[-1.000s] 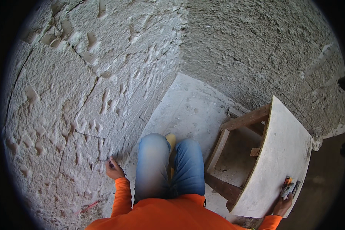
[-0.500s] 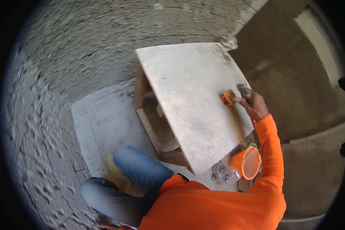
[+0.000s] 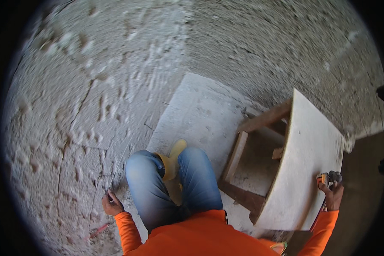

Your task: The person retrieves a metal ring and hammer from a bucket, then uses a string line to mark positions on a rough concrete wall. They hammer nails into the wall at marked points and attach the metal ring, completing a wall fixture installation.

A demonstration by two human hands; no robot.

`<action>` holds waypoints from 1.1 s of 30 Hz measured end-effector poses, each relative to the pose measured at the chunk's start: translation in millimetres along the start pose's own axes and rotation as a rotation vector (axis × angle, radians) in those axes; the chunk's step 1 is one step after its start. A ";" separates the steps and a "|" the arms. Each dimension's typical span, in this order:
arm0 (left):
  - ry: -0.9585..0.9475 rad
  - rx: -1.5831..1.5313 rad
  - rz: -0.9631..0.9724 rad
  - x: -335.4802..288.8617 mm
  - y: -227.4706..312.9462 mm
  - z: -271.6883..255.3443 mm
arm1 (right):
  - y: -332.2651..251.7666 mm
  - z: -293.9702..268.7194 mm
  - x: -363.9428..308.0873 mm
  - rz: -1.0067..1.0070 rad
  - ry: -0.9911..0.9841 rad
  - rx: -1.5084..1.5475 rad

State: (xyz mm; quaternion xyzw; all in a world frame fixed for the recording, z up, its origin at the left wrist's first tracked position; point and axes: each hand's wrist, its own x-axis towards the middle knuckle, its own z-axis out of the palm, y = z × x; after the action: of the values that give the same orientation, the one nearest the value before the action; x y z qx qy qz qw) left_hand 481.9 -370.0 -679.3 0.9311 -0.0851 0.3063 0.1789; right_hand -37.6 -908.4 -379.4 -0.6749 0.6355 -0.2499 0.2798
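Low at the left, my left hand (image 3: 112, 205) is closed beside the rough wall. A small dark thing (image 3: 109, 196) shows at its fingertips, and a thin pale line runs up from there; its kind is unclear. Off to the right, my right hand (image 3: 333, 197) reaches over the edge of a pale board (image 3: 301, 183). Its thumb and fingers close on an orange and black tape measure (image 3: 322, 179). A dark grey rounded thing (image 3: 335, 176) sits right at the fingertips, too small to name.
The board rests on a brown wooden frame (image 3: 264, 117) beside my bent knees. Under my boots (image 3: 170, 166) lies a pale slab (image 3: 200, 102). Rough plastered walls (image 3: 85, 106) rise ahead and left. A red stick-like thing (image 3: 99, 231) is near my left hand. An orange bucket (image 3: 278, 246) shows partly below the board.
My view has swung left, so the board and my right hand appear farther right and lower. My left hand, barely visible before, has come up into view beside the wall.
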 end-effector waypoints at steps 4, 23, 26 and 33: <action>0.061 0.116 0.056 5.8 0.3 -29.6 | -86.5 31.1 18.7 -0.189 -0.247 0.145; -0.243 -0.178 0.354 17.6 -69.4 -42.9 | -316.4 310.8 -62.6 -1.018 -1.295 -0.411; -0.383 -0.214 0.449 27.9 -75.0 -40.7 | -287.2 322.5 -80.8 -0.836 -1.559 -0.233; -0.393 -0.320 0.388 23.1 -64.2 -48.6 | -235.8 376.3 -134.3 -0.685 -1.663 -0.183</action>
State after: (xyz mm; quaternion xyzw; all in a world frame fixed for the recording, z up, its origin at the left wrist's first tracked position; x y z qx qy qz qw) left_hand 491.3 -293.2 -647.1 0.8989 -0.3409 0.1318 0.2417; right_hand 383.4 -743.4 -483.4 -0.8096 0.0096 0.3006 0.5041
